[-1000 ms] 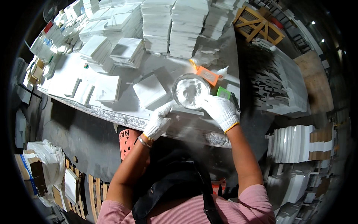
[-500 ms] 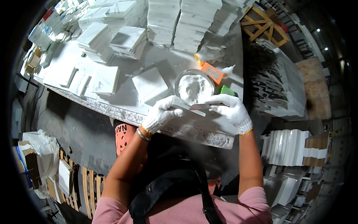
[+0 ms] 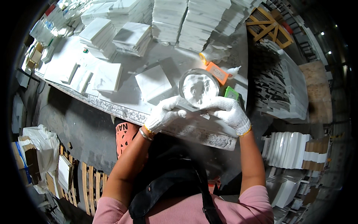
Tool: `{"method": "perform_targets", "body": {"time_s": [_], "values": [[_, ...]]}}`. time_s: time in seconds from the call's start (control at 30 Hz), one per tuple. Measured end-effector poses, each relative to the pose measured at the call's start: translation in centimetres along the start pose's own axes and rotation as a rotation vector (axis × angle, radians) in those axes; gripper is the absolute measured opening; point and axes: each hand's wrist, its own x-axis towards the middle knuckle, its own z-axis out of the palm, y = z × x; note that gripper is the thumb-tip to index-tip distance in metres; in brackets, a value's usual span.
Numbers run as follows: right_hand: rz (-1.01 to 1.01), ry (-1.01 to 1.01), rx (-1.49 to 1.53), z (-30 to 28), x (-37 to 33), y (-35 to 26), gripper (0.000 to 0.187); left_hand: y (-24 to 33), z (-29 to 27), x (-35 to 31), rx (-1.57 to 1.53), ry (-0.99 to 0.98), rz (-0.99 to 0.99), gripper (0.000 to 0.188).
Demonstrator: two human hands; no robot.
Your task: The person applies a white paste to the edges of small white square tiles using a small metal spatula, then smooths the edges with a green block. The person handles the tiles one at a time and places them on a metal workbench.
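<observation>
Both hands wear white knit gloves. My left hand (image 3: 166, 114) grips a thin marble tile (image 3: 193, 115), tipped so mostly its edge and shaded face show. My right hand (image 3: 227, 114) is closed at the tile's other end; the thin metal blade it pinches was plainer earlier and is now mostly hidden by the fingers. Just beyond the hands stands a round clear bowl (image 3: 180, 89) of white paste. A square white tile (image 3: 153, 83) lies flat on the work slab, left of the bowl.
Right of the bowl lie an orange box (image 3: 217, 72), a small white squeeze bottle (image 3: 234, 71) and a green item (image 3: 231, 93). A spare glove (image 3: 216, 54) rests behind. Marble tile stacks (image 3: 132, 37) line the back and left. The slab's rough front edge (image 3: 214, 140) is close to me.
The tile has tilted so its bright edge no longer shows, and the blade in my right hand is harder to see. The whole view has shifted slightly; both hands stay near the bowl.
</observation>
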Motion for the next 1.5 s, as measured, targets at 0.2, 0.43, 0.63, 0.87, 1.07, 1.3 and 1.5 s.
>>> {"method": "perform_targets", "body": {"time_s": [0.2,0.43,0.63,0.87,1.07,1.3,1.5], "values": [[-0.09,-0.005,-0.179,0.5,0.8,-1.2,0.038,-0.2,-0.4,0.1,-0.013,-0.058,-0.07,0.027],[-0.331,-0.049,-0.368,1.9,4.2,-1.8,0.034,-0.2,-0.1,0.3,0.075,0.013,0.04,0.024],[-0.063,-0.026,-0.167,0.1,0.2,-0.8,0.036,-0.4,-0.1,0.0,-0.058,-0.036,-0.037,0.025],[-0.104,0.011,-0.107,0.9,0.8,-0.9,0.042,-0.3,0.2,0.2,-0.044,-0.021,0.031,0.028],[-0.08,0.033,-0.232,0.6,-0.5,-0.5,0.038,-0.5,0.0,0.1,-0.009,-0.009,-0.002,0.024],[-0.082,0.153,-0.19,1.7,-1.8,-0.6,0.029,-0.6,0.3,-0.1,-0.012,0.027,0.005,0.022],[0.01,0.35,-0.112,3.8,-3.2,-0.1,0.029,-1.8,0.4,-0.2,0.016,0.044,-0.073,0.036]]}}
